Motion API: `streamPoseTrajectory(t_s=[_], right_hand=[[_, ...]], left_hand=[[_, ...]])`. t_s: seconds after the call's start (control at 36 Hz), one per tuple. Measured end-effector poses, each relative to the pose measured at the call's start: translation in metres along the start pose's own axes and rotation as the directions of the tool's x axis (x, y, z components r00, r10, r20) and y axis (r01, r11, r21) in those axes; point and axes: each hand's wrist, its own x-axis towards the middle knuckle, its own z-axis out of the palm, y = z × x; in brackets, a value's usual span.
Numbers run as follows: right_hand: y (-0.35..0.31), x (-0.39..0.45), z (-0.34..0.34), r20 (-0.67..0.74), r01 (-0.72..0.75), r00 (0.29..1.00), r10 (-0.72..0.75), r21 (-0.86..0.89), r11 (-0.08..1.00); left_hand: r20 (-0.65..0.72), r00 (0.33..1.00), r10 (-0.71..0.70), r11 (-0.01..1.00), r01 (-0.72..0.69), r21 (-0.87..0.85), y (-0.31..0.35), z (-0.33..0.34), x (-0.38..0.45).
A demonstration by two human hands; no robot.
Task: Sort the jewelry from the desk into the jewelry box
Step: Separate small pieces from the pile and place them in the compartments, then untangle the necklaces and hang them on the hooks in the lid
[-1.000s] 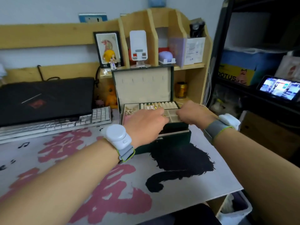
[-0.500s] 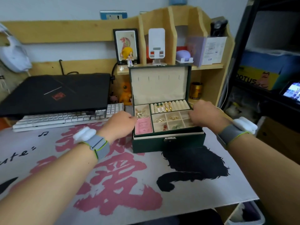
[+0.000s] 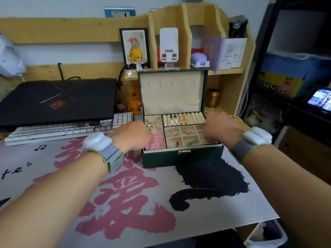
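Note:
A dark green jewelry box (image 3: 161, 158) stands open on the desk mat, its cream lid upright. Its tray holds gold chains (image 3: 152, 125) and a pink card (image 3: 156, 142) on the left, pearl and gold earrings (image 3: 179, 119) in the roll row, and rings (image 3: 172, 134) in small compartments. My left hand (image 3: 132, 136) is at the box's left rim with fingers curled onto it. My right hand (image 3: 221, 130), slightly blurred, is curled over the right rim. The fingertips of both are hidden. No loose jewelry shows on the mat.
A closed black laptop (image 3: 59, 101) and white keyboard (image 3: 62, 129) lie to the left. Behind the box are a wooden shelf (image 3: 231, 70), an orange figure (image 3: 134, 102) and a gold can (image 3: 213, 97). A black rack with a lit tablet (image 3: 320, 98) stands on the right.
My left hand moved from above the tray to the box's left side. My right hand stayed at the right side. The box's upper part, offset a second ago, now sits flush.

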Motion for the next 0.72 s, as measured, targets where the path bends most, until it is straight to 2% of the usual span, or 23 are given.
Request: streamPoseTrajectory(t_s=[0.19,0.39,0.61,0.72], right_hand=[[-0.003,0.003,-0.006,0.085,0.042,0.996,-0.036,-0.064,0.997],[-0.003,-0.001,-0.002,0.037,0.077,0.997,-0.073,-0.092,0.993],[0.000,-0.005,0.006,0.055,0.034,0.998,-0.031,-0.063,0.997],[-0.007,-0.010,-0.004,0.077,0.032,0.997,-0.024,-0.098,0.995]], left_hand=[[0.080,0.997,0.000,0.998,0.005,-0.055,0.001,-0.006,0.007],[0.086,0.996,0.005,1.000,-0.005,-0.001,0.003,-0.004,0.008],[0.076,0.997,0.006,1.000,-0.007,0.015,-0.005,0.005,0.009],[0.113,0.994,0.008,1.000,-0.009,0.008,-0.009,0.000,0.008]])
